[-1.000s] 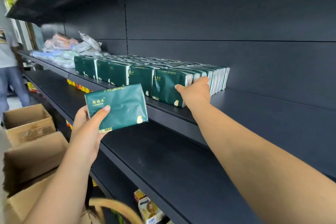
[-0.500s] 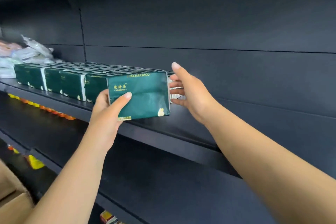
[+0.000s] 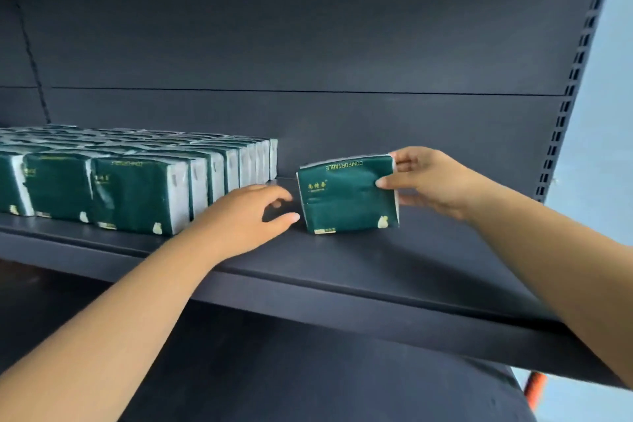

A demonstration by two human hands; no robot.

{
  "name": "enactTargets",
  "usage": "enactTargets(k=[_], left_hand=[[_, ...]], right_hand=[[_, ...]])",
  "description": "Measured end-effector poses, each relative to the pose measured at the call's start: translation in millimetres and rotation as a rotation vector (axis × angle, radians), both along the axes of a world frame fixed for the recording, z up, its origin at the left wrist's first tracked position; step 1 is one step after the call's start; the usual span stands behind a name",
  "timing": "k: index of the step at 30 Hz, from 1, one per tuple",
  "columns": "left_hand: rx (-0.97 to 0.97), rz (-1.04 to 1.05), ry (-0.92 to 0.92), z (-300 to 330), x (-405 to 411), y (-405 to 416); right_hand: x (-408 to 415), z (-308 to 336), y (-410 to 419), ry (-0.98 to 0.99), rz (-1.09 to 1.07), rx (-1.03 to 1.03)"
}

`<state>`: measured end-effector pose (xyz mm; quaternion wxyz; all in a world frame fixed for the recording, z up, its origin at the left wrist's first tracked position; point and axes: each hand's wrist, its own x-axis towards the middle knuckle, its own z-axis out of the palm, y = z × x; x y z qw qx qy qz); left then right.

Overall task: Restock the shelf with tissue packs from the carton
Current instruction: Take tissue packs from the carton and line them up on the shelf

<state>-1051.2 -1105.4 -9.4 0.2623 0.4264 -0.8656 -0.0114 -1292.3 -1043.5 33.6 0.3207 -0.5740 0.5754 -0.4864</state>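
A dark green tissue pack point(image 3: 342, 197) stands upright on the dark shelf board point(image 3: 359, 267), a gap to the right of the stocked packs. My right hand point(image 3: 428, 181) grips its right end, thumb on the front face. My left hand point(image 3: 246, 219) hovers just left of the pack with fingers apart, holding nothing and not touching it. Several rows of matching green tissue packs point(image 3: 133, 192) fill the left part of the shelf, standing side by side. The carton is out of view.
The shelf's dark back panel point(image 3: 308, 44) rises behind. A slotted upright point(image 3: 565, 96) closes the shelf on the right. A lower shelf board point(image 3: 308, 370) lies beneath. Bare shelf surface stretches right of the held pack.
The pack went from my left hand to my right and now stands on the shelf, right of the rows. My left hand let go. The view swung right.
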Motion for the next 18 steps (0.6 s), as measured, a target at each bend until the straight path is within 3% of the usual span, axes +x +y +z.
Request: enactTargets(k=[6, 12, 18], left_hand=[[-0.193, 0.092, -0.304, 21, -10, -30], [-0.256, 0.159, -0.294, 20, -18, -62], [-0.298, 0.166, -0.244, 6, -16, -71]], right_hand=[[-22, 5, -51, 0.049, -0.175, 0.009], [-14, 4, -132, 0.336, -0.335, -0.02], [14, -6, -191, 0.343, -0.334, -0.043]])
